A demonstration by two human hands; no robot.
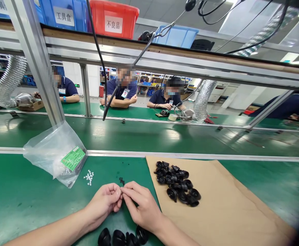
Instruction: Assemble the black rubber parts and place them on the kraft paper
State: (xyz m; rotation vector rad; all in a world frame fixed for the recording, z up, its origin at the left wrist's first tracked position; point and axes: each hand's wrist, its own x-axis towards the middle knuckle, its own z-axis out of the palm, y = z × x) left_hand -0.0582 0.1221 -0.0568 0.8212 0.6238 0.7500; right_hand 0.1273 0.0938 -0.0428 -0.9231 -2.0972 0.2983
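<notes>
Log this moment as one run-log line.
left hand: fingers pinched at right hand's fingertips | right hand: fingers pinched, item hidden | black parts: heaped on brown paper | plastic bag: left, white bits beside

Glossy blk plastic caps (177, 186), matt kraft paper (228, 205)

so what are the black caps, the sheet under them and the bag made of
Black caps: probably rubber or soft plastic, with dull, rounded rims and a slight sheen.
Sheet: brown kraft paper or thin card, matte and creased.
Bag: thin clear plastic film, wrinkled and glossy, with a green label.
</notes>
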